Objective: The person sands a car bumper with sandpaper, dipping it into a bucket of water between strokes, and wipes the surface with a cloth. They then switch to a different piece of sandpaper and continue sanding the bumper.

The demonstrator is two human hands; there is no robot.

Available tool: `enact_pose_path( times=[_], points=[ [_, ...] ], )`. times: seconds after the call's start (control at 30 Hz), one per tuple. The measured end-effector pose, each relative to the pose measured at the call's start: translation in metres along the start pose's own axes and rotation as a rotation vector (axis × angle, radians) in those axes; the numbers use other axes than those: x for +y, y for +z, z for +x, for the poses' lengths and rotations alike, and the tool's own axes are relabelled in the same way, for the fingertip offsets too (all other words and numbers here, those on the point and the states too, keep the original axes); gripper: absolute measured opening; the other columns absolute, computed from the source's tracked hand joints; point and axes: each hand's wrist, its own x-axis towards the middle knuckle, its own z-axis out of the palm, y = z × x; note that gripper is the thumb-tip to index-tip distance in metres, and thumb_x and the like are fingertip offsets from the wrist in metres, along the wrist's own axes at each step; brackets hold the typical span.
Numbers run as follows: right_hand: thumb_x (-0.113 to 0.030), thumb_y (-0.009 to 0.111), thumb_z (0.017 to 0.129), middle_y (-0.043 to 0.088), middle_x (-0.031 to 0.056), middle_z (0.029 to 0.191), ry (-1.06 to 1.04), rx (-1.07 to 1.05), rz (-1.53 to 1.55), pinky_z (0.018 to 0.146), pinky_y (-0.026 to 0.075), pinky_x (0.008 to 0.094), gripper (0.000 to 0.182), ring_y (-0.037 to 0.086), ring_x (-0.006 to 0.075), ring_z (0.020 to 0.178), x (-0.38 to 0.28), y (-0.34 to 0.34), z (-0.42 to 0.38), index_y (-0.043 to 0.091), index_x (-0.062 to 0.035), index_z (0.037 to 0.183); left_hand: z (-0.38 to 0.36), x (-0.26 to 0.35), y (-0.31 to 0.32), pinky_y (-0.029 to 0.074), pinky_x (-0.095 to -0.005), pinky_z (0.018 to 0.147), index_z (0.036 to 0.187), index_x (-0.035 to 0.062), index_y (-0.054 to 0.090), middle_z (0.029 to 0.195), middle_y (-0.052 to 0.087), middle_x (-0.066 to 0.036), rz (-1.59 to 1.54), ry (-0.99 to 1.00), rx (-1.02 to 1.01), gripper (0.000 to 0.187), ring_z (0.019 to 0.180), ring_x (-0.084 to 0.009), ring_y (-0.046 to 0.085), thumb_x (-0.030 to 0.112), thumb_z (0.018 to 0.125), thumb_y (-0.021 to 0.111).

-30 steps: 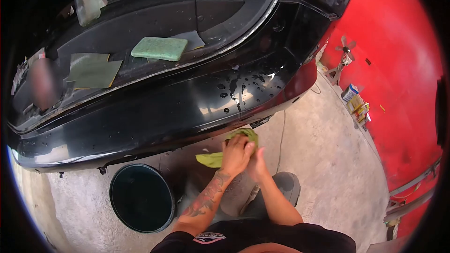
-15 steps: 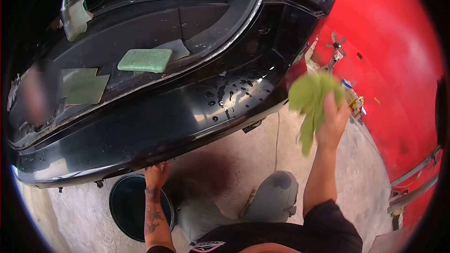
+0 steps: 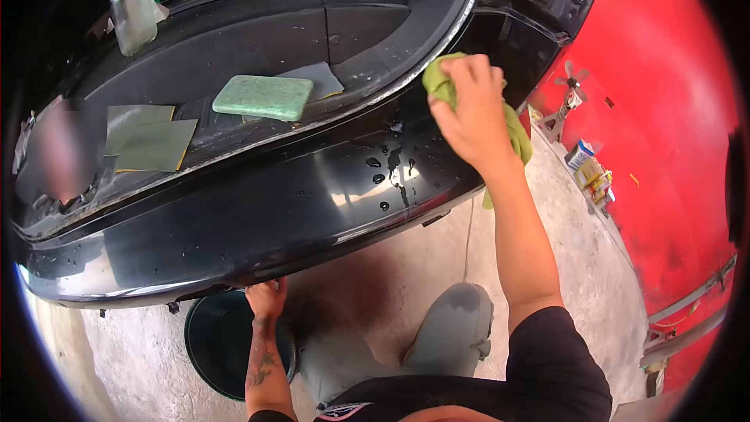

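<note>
My right hand [image 3: 475, 113] is closed on a crumpled yellow-green cloth [image 3: 441, 80] and presses it against the glossy black bumper [image 3: 234, 223], near its right end. Part of the cloth hangs down past my wrist. Water drops [image 3: 394, 168] lie on the black surface just left of the cloth. Below, my left hand [image 3: 266, 298] grips the lower edge of the bumper, its fingertips partly hidden under it. A pale green block [image 3: 263, 97], like a sponge or sanding pad, rests on the dark ledge above the bumper.
Dark sandpaper sheets [image 3: 156, 148] and a clear bottle [image 3: 133, 12] are on the left of the ledge. A dark bucket [image 3: 205, 344] stands on the concrete floor below my left hand. To the right are a red panel [image 3: 664, 109], a stand [image 3: 553, 121] and small boxes [image 3: 582, 158].
My right hand has moved left and up with the cloth, from the air beside the bumper onto its surface. Fewer drops show at the right. My left hand stays at the lower edge.
</note>
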Motion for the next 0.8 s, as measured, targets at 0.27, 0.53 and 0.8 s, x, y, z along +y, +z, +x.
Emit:
enact_pose_path(
  times=[0.27, 0.53, 0.8],
  points=[
    [-0.020, 0.068, 0.091, 0.062, 0.0121, 0.118, -0.320, -0.383, 0.304, 0.102, 0.046, 0.0453, 0.031, 0.055, 0.0352, 0.112, -0.079, -0.003, -0.016, 0.068, -0.0062, 0.119, 0.000, 0.003, -0.005, 0.051, -0.0454, 0.082, 0.085, 0.0198, 0.075, 0.078, 0.076, -0.001, 0.063, 0.035, -0.076, 0.007, 0.076, -0.0263, 0.073, 0.027, 0.083, 0.076],
    [-0.026, 0.062, 0.090, 0.063, 0.0097, 0.122, -0.285, -0.461, 0.006, 0.100, 0.051, 0.0469, 0.039, 0.059, 0.0319, 0.115, 0.002, -0.032, -0.020, 0.069, -0.0132, 0.126, -0.001, 0.005, -0.015, 0.050, -0.0454, 0.081, 0.083, 0.0189, 0.076, 0.080, 0.077, -0.001, 0.034, 0.071, -0.106, 0.010, 0.077, -0.0269, 0.073, 0.028, 0.084, 0.073],
    [-0.009, 0.071, 0.081, 0.062, 0.0097, 0.107, -0.289, -0.133, -0.266, 0.091, 0.051, 0.0451, 0.028, 0.061, 0.0321, 0.104, 0.032, -0.033, -0.017, 0.070, -0.0103, 0.109, -0.001, 0.003, -0.009, 0.051, -0.0451, 0.080, 0.082, 0.0185, 0.077, 0.079, 0.076, -0.004, 0.059, 0.076, -0.086, 0.008, 0.074, -0.0287, 0.073, 0.026, 0.083, 0.073]
  ],
)
